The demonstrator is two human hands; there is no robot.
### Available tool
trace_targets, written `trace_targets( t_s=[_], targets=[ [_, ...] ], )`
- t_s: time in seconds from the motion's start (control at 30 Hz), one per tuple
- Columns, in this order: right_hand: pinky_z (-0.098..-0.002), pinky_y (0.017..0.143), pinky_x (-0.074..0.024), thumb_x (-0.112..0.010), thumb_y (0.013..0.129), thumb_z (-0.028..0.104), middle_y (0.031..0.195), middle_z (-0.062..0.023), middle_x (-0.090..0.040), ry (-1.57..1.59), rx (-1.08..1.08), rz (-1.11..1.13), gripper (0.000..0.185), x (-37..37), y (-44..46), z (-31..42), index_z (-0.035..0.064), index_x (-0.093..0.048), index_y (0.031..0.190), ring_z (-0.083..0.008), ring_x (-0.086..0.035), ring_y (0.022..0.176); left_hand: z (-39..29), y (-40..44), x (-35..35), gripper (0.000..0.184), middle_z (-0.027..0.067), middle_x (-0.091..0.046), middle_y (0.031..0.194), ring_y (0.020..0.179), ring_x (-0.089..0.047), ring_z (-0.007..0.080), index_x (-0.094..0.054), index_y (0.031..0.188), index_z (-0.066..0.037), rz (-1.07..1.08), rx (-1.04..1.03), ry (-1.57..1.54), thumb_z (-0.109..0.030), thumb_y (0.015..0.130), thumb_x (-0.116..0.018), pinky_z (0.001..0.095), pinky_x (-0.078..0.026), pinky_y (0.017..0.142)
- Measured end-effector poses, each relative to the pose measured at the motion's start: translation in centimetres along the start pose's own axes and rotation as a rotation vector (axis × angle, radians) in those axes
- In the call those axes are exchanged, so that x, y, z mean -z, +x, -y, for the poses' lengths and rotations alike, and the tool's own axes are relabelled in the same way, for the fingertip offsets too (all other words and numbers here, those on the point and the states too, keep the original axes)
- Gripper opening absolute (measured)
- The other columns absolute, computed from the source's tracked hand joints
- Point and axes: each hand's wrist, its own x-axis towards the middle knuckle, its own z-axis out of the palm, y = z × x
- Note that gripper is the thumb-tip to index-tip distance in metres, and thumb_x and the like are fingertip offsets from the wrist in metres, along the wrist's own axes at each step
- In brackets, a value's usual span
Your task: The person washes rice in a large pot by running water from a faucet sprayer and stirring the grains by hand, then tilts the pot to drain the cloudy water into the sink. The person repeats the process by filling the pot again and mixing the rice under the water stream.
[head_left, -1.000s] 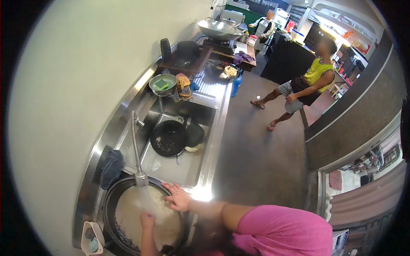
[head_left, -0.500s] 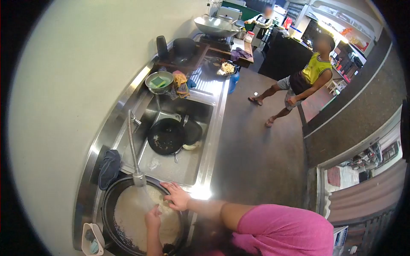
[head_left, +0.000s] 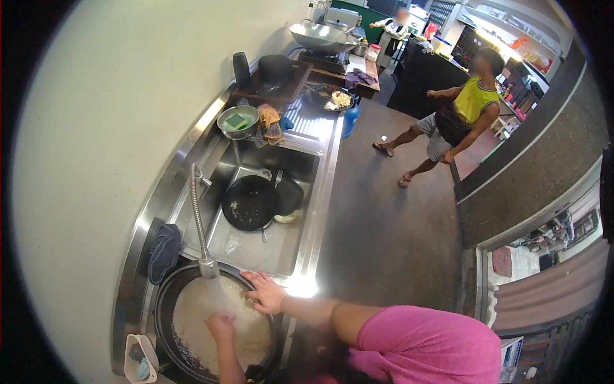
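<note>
A large dark round pot (head_left: pixel 163 342) at the lower left holds cloudy whitish liquid (head_left: pixel 249 336), with pale specks along its inner wall. Water runs into it from a flexible metal faucet (head_left: pixel 199 233). My left hand (head_left: pixel 220 325) is over the middle of the pot at the liquid, its fingers curled together; whatever they hold, if anything, is hidden. On the pot's far right rim rests my right hand (head_left: pixel 265 293), fingers spread and the pink-sleeved arm reaching in from the right.
The steel sink basin (head_left: pixel 291 246) beyond the pot holds a black frying pan (head_left: pixel 249 203). A dark cloth (head_left: pixel 165 255) and a white caddy (head_left: pixel 139 355) flank the pot. Farther back are a sponge bowl (head_left: pixel 238 123) and a wok (head_left: pixel 323 38). A person in yellow (head_left: pixel 476 105) stands right.
My left hand has shifted left and slightly up over the liquid, away from my right hand. My right hand stays on the rim. The person in yellow has raised one arm.
</note>
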Motion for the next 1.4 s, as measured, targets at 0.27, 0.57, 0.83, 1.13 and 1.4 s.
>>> trace_targets(
  t_s=[0.27, 0.57, 0.83, 1.13, 1.4],
  targets=[
    [-0.0603, 0.115, -0.0202, -0.064, 0.074, 0.029, 0.155, -0.0255, -0.021, 0.0, -0.003, -0.005, 0.034, -0.1, 0.0, 0.0, 0.0114, -0.067, 0.104, -0.0419, -0.025, 0.143, 0.7, -0.1, -1.6, 0.015, 0.0192, -0.067, 0.077, 0.079, -0.063, 0.0387, -0.07, 0.075, 0.001, -0.075, -0.021, -0.182, -0.014, 0.075, -0.069, 0.0466, -0.047, 0.079],
    [-0.0605, 0.114, -0.0208, -0.064, 0.075, 0.029, 0.154, -0.0259, -0.024, -0.005, 0.004, -0.011, 0.035, -0.2, -0.1, -0.1, 0.0113, -0.067, 0.105, -0.0422, -0.027, 0.141, -0.7, -1.0, -0.8, 0.011, 0.0194, -0.066, 0.084, 0.081, -0.065, 0.0351, -0.068, 0.086, 0.001, -0.218, -0.078, -0.21, 0.001, 0.076, -0.067, 0.0417, -0.051, 0.074],
    [-0.0597, 0.114, -0.0207, -0.064, 0.076, 0.029, 0.154, -0.0254, -0.024, -0.002, 0.011, -0.013, 0.035, -0.2, -0.1, -0.2, 0.0112, -0.067, 0.105, -0.0414, -0.026, 0.141, 1.8, -0.5, -2.6, 0.004, 0.016, -0.068, 0.08, 0.076, -0.066, 0.0326, -0.067, 0.082, -0.002, -0.223, -0.068, -0.278, -0.001, 0.078, -0.067, 0.0403, -0.051, 0.073],
    [-0.0588, 0.115, -0.021, -0.064, 0.076, 0.029, 0.154, -0.0255, -0.024, -0.017, -0.002, 0.005, 0.035, -0.1, -0.1, 0.0, 0.0111, -0.067, 0.106, -0.0412, -0.026, 0.141, 0.3, -1.7, -2.2, 0.008, 0.0164, -0.064, 0.077, 0.078, -0.064, 0.0333, -0.066, 0.082, -0.004, -0.091, 0.072, -0.176, -0.001, 0.076, -0.062, 0.0416, -0.049, 0.071],
    [-0.0594, 0.114, -0.0224, -0.065, 0.075, 0.028, 0.154, -0.0258, -0.024, -0.04, -0.005, 0.026, 0.035, -0.1, 0.2, -0.2, 0.0106, -0.067, 0.106, -0.0414, -0.027, 0.141, 6.4, -2.5, 2.0, 0.036, 0.0222, -0.052, 0.131, 0.116, -0.055, 0.0366, -0.06, 0.12, -0.008, -0.028, 0.576, 0.195, -0.024, 0.087, -0.061, 0.0432, -0.046, 0.095]
  ],
)
